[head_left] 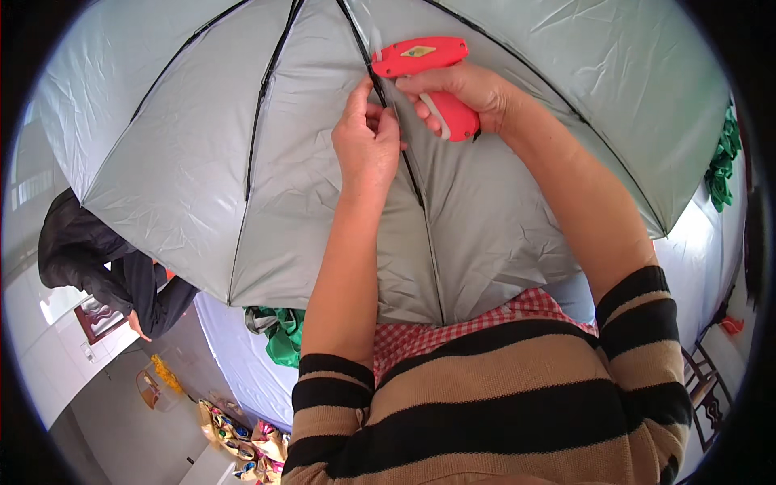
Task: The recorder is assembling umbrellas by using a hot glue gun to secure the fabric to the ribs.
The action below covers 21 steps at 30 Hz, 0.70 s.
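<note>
An open umbrella [323, 186] with silver-grey fabric spreads in front of me, its inner side and black ribs showing. My left hand [368, 137] is at one black rib [412, 174] near the upper middle, thumb and fingers closed around it. In my right hand [465, 93] is a red pistol-shaped hand tool [420, 56] with a pale trigger. Its nose touches or nearly touches that same rib, just above my left fingertips. What sits at the tool's tip is too small to make out.
Green fabric bundles [283, 335] lie below the canopy and at the far right [723, 162]. A pale bluish cloth [242, 356] covers the surface underneath. At the left sits another person in dark clothes [121, 259]. Colourful packages [242, 436] stand at the lower left, a dark chair [707, 388] at the right.
</note>
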Motion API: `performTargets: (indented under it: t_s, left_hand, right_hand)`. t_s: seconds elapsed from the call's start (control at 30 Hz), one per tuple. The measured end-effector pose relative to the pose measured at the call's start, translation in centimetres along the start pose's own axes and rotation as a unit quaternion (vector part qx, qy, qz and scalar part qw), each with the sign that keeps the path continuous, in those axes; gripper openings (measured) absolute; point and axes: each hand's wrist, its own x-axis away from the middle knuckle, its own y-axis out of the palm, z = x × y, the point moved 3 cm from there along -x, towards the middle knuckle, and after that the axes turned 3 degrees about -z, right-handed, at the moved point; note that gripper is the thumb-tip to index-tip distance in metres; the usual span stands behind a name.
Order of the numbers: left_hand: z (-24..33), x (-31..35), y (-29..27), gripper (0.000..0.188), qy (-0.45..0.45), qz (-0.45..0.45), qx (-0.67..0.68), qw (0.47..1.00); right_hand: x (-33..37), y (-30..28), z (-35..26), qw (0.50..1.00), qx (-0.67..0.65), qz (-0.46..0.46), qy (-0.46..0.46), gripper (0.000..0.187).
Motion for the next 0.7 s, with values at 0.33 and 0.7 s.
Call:
performTargets:
  t_s: [0.33,0.7]
  left_hand:
    - [-0.4,8.1,0.7,0.03,-0.055,-0.172,-0.421,0.889]
    - [-2.4,11.5,-0.7,0.01,-0.098,0.002,-0.028,0.995]
  right_hand:
    - [5.2,-0.2,0.2,0.988,-0.143,-0.043,-0.04,0.027]
    - [12.7,8.5,13.1,0.982,-0.157,0.106,0.022,0.027]
